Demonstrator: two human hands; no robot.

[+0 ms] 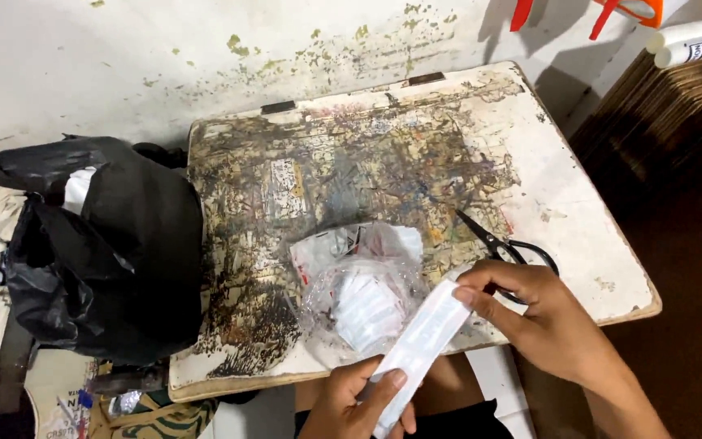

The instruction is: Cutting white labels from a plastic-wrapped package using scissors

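Both hands are working at the near edge of the worn, paint-stained board now. The left hand is closing around the lower end of a long white strip, thumb lying across its face and fingers curling underneath, just off the board's near edge. The right hand is pinching the strip's upper end between thumb and fingertips, so the strip is stretching diagonally between the two hands, low on the left and rising toward the right, over the near edge of the board.

Just beside the strip, toward the middle of the near edge, a crumpled clear plastic bag is lying on the board with small white pieces showing through it. A pair of black-handled scissors is resting toward the near right corner, blades shut and pointing toward the far left, with the handles partly hidden behind the right hand's fingers.

Off the left edge of the board, a bulging black plastic bag is sitting against it. Past the far right corner, two white tubes are lying side by side, and stacked brown corrugated cardboard is filling the right side.
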